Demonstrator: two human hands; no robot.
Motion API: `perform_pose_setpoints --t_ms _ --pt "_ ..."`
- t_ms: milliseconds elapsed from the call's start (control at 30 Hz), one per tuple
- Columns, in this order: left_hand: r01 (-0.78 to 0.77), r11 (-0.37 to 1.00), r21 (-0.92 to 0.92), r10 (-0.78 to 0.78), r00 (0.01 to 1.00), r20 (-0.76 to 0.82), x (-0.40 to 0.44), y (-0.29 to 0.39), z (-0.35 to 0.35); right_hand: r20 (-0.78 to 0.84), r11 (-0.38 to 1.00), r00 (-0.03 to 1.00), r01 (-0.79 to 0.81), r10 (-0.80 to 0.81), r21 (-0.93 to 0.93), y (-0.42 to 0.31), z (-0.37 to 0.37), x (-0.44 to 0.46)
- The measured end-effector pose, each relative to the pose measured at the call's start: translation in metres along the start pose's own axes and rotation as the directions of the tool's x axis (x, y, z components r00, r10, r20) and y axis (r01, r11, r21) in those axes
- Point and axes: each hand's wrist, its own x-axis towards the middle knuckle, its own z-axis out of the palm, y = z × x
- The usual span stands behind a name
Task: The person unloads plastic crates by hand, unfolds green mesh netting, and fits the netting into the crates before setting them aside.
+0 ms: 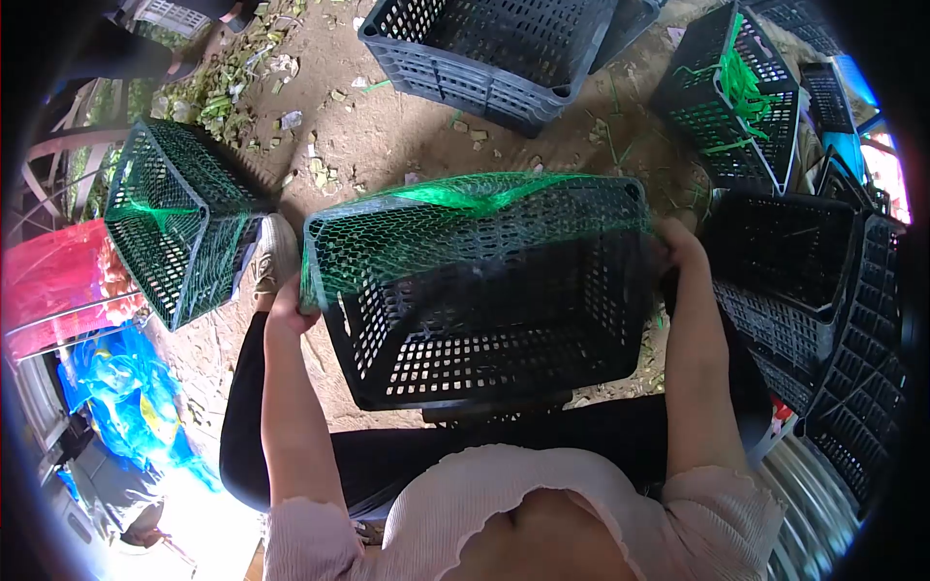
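Observation:
A black plastic crate [504,363] is in front of me between my knees, its open side facing me. Green mesh netting [387,242] is stretched over its far part, gathered into a bunch at the far edge. The net's near edge runs across the opening from one side to the other. My left hand [291,308] is closed on the net at the crate's left side. At the right side, my right hand [678,247] is closed at the net's other end; its fingertips are in shadow behind the crate's edge.
A netted black crate [174,218] stands on the left. Another crate [484,73] is at the back. Loose green netting [741,87] hangs over a crate at back right. Stacked crates [775,329] flank my right side. A blue plastic bag [126,397] lies left; plant scraps [218,102] litter the ground.

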Motion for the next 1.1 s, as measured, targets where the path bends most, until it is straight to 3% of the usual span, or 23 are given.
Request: perform_pose_setpoints --t_ms 33,67,133,200,233,267,333,367,400,467,500,533,600,667,700,733,800,867,933,967,1000,1067,1100 --pt "0.005 0.999 0.038 -0.008 0.997 0.081 -0.029 0.005 -0.005 0.161 0.998 0.984 -0.069 0.069 -0.007 -0.003 -0.008 -0.019" --pt "0.005 0.997 0.076 -0.017 0.987 0.162 -0.05 0.008 -0.01 0.172 0.997 0.984 -0.044 0.053 -0.057 -0.017 -0.015 -0.037" --pt "-0.118 0.953 0.279 -0.052 0.844 0.534 -0.066 0.024 -0.032 0.187 0.977 0.982 0.02 0.02 -0.211 -0.047 -0.023 -0.074" --pt "-0.119 0.74 0.662 -0.215 0.89 0.401 -0.059 0.036 -0.055 0.198 0.873 0.98 0.108 -0.013 -0.476 -0.066 -0.015 -0.106" --pt "-0.181 0.779 0.601 -0.105 0.906 0.409 -0.082 0.029 -0.049 0.2 0.769 0.979 0.158 -0.04 -0.619 -0.069 -0.012 -0.121" --pt "-0.248 0.807 0.536 0.008 0.912 0.411 -0.104 0.018 -0.042 0.215 0.858 0.967 0.225 -0.138 -0.461 -0.062 -0.012 -0.131" --pt "-0.196 0.979 0.052 0.157 0.893 0.422 -0.12 -0.009 -0.04 0.204 0.926 0.919 0.363 -0.337 -0.104 -0.038 -0.005 -0.134" --pt "-0.138 0.969 -0.204 0.227 0.818 0.528 -0.123 -0.024 -0.036 0.172 0.91 0.896 0.387 -0.409 0.149 -0.027 -0.003 -0.132" --pt "-0.12 0.89 -0.441 0.347 0.804 0.482 -0.122 -0.038 -0.036 0.146 0.851 0.872 0.399 -0.468 0.341 -0.017 0.008 -0.135" --pt "-0.004 0.711 -0.703 0.54 0.643 0.543 -0.092 -0.063 -0.043 0.064 0.635 0.829 0.373 -0.556 0.677 0.001 0.047 -0.152" --pt "0.118 0.609 -0.784 0.522 0.685 0.509 -0.107 -0.077 -0.027 -0.042 0.478 0.827 0.365 -0.56 0.799 0.007 0.069 -0.165" --pt "0.155 0.596 -0.788 0.488 0.709 0.508 -0.107 -0.09 -0.019 -0.149 0.295 0.825 0.355 -0.545 0.887 0.01 0.091 -0.177" --pt "0.246 0.75 -0.614 0.307 0.693 0.652 -0.141 -0.115 0.009 0.061 0.241 0.854 0.077 -0.517 0.968 0.009 0.117 -0.179" --pt "0.065 0.874 -0.481 0.333 0.64 0.693 -0.159 -0.136 0.022 0.324 0.456 0.826 -0.094 -0.461 0.885 0.0 0.131 -0.2" --pt "0.095 0.905 -0.414 0.263 0.64 0.722 -0.144 -0.137 0.015 0.333 0.647 0.809 0.074 -0.484 0.759 -0.005 0.133 -0.214" --pt "-0.038 0.92 -0.391 0.339 0.576 0.743 -0.148 -0.13 0.007 0.282 0.708 0.791 0.251 -0.543 0.66 -0.004 0.124 -0.202" --pt "-0.138 0.803 -0.579 0.453 0.772 0.445 -0.162 -0.122 -0.004 -0.065 0.478 0.81 0.407 -0.583 0.778 -0.002 0.095 -0.196" --pt "-0.055 0.729 -0.683 0.461 0.777 0.429 -0.154 -0.128 -0.009 -0.18 0.46 0.886 0.384 -0.427 0.8 0.014 0.098 -0.208" --pt "0.089 0.637 -0.766 0.419 0.794 0.441 -0.131 -0.15 0.002 -0.095 0.401 0.948 0.217 -0.303 0.89 0.045 0.116 -0.213" --pt "0.245 0.647 -0.723 0.397 0.701 0.592 -0.119 -0.163 0.002 0.05 0.443 0.884 0.184 -0.465 0.877 0.063 0.12 -0.21" --pt "0.054 0.761 -0.646 0.418 0.721 0.553 -0.147 -0.165 0.013 0.198 0.566 0.844 0.144 -0.499 0.812 0.062 0.118 -0.219" --pt "-0.001 0.771 -0.637 0.487 0.646 0.588 -0.147 -0.138 0.014 -0.185 0.321 0.721 0.503 -0.668 0.802 0.005 0.069 -0.28" --pt "-0.031 0.788 -0.615 0.497 0.62 0.606 -0.149 -0.133 0.006 -0.229 0.432 0.735 0.588 -0.638 0.683 0.029 0.063 -0.272"
